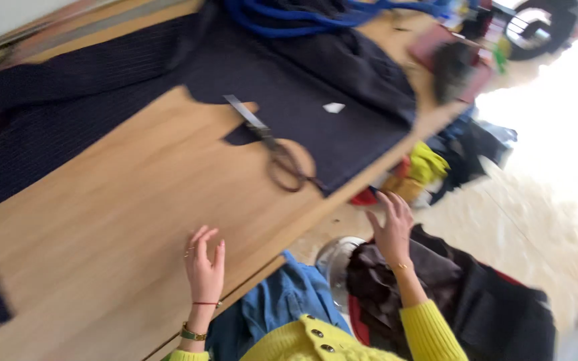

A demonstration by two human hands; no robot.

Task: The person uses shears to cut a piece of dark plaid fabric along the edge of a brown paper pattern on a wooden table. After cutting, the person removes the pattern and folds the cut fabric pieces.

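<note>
Frame blurred by head motion; details soft. Your left hand (205,262) rests edge-on upon the bare wooden tabletop (102,220), fingers loosely curled, holding nothing. It sits well short of the tailor's shears (277,150), on your side of them, with open board between. The shears lie flat, blades closed as far as the blur allows, tip pointing away from you, handles half on the board and half on the dark navy cloth (302,100); laid there they are an easy reach for either hand and weigh down the cut edge. The cloth spreads beyond the shears and runs off toward the left, a notch cut out of it just left of the blades; a small white scrap (334,107) lies on it past the shears. Blue cord (289,20) is piled at the far side, well beyond the shears. Your right hand (392,227) is off the table, right of the shears and below the table's front edge, fingers spread and empty, hovering above a heap of dark garments (449,294) beside a metal bowl (332,261). The front edge runs diagonally between your hands. Bare board near the shears gives sliding room; floor to the right is cluttered with coloured fabric scraps (423,167).
</note>
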